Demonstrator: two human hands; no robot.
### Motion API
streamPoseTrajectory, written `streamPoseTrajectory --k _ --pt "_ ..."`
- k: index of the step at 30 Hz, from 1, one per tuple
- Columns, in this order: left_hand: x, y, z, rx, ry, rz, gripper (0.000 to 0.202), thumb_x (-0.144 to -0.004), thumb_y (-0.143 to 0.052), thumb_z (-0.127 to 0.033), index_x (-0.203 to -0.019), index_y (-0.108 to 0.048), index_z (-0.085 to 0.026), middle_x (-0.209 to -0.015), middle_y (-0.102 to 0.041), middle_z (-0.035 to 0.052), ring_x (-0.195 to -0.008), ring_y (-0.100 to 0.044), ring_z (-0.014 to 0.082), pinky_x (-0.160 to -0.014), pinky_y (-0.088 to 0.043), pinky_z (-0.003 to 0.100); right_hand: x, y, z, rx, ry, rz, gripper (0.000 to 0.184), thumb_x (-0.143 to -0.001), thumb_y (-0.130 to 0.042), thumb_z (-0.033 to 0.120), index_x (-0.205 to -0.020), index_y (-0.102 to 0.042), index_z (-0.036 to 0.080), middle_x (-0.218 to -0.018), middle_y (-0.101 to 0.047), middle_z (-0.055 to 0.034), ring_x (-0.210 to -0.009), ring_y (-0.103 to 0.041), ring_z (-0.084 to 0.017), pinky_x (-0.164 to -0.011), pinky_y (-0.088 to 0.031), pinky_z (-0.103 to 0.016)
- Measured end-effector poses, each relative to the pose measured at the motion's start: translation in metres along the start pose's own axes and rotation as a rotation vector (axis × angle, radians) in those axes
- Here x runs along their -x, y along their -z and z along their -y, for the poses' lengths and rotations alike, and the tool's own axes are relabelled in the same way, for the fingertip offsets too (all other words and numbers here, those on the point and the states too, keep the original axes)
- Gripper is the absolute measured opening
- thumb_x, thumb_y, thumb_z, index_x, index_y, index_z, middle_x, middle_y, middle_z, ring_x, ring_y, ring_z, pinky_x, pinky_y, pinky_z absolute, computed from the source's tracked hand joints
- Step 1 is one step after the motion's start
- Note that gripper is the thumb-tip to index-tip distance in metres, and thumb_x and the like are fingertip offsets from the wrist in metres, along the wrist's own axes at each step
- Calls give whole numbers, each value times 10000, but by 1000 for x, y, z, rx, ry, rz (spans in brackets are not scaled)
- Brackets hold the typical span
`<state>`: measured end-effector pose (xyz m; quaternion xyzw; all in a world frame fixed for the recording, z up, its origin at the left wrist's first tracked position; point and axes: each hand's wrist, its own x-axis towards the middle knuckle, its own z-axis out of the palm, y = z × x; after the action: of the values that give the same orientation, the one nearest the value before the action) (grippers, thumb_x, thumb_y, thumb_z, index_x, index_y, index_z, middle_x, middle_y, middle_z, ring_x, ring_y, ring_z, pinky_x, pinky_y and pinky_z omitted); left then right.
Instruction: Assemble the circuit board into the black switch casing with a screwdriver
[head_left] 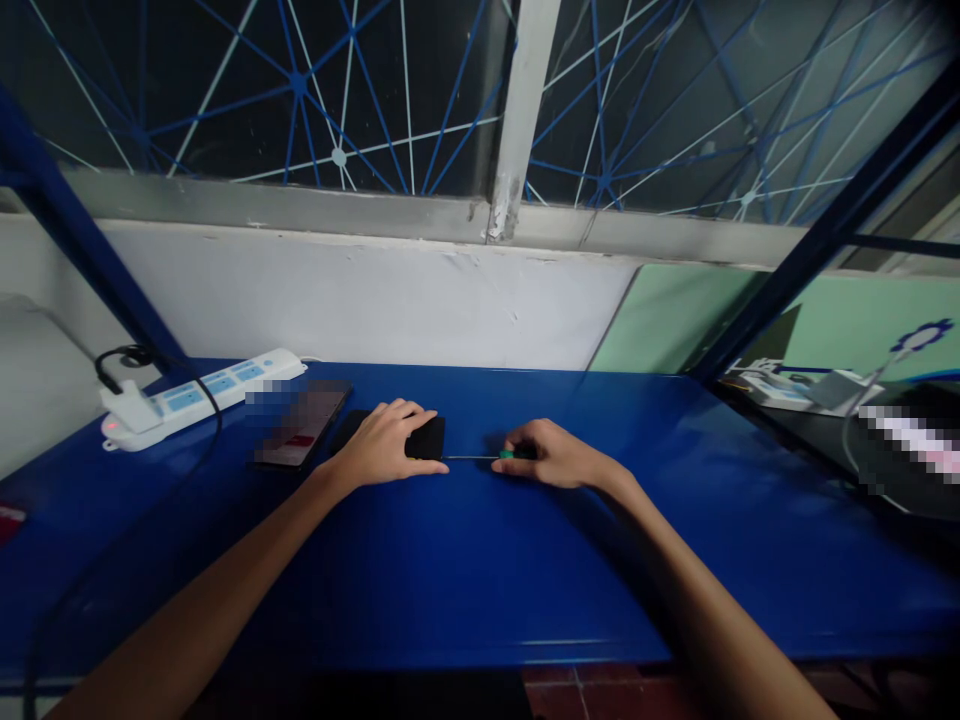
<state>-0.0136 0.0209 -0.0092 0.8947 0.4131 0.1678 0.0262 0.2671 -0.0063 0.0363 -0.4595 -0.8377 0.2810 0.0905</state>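
Note:
My left hand [386, 440] lies over a small black flat device [427, 438] on the blue table [480, 570], fingers curled on its top and holding it down. My right hand [544, 453] is closed round a thin screwdriver [480, 457] with a green handle. Its metal shaft points left, and the tip reaches the right edge of the black device. A dark phone [300, 425] lies flat just left of my left hand.
A white power strip [199, 392] with a plugged-in adapter and black cable [120, 360] sits at the back left. A white wall and a window with blue lattice rise behind the table. Another bench with equipment [825, 390] stands at the right.

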Motion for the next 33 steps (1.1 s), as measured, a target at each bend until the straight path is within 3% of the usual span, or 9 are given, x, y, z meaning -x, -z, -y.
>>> streamPoseTrajectory --k 10,15,18,22,28,33 --pt "-1 1 0 -18 12 7 872 -749 -490 -795 -1343 -516 -157 -1256 -567 149 -1114 -509 321 -913 -400 452 -2 -5 4 148 -17 -93 357 -681 -766 475 -714 -556 188 -593 -546 27 -509 -436 -98 -494 -240 -262" --pt "-2 0 1 -11 5 1 849 -746 -507 -779 -1345 -519 -177 -1246 -571 136 -1105 -511 328 -913 -394 452 0 -7 5 50 -25 -58 390 -718 -716 517 -850 -552 188 -613 -538 29 -517 -432 -104 -488 -255 -253" --pt "-2 0 1 -8 9 7 845 -749 -515 -769 -1350 -513 -177 -1250 -569 137 -1106 -512 328 -909 -394 444 0 -5 6 30 -14 -64 398 -798 -602 568 -778 -596 170 -604 -532 10 -524 -414 -106 -495 -251 -262" --pt "-2 0 2 -1 5 5 848 -746 -501 -782 -1350 -512 -187 -1249 -571 130 -1091 -521 319 -896 -403 435 2 1 3 -3 -39 -24 422 -880 -481 492 -697 -649 151 -546 -476 15 -492 -351 -95 -489 -230 -267" --pt "-1 1 1 2 1 -2 849 -750 -494 -785 -1351 -512 -186 -1243 -572 130 -1091 -522 319 -910 -397 440 2 1 -1 -68 -34 -41 295 -752 -672 456 -763 -606 168 -589 -513 30 -513 -433 -100 -485 -288 -243" --pt "0 2 0 8 4 5 844 -755 -501 -774 -1355 -510 -180 -1253 -567 131 -1111 -510 323 -929 -388 442 1 -4 2 -121 -70 -22 309 -716 -721 381 -842 -517 187 -620 -531 39 -466 -450 -88 -457 -301 -231"
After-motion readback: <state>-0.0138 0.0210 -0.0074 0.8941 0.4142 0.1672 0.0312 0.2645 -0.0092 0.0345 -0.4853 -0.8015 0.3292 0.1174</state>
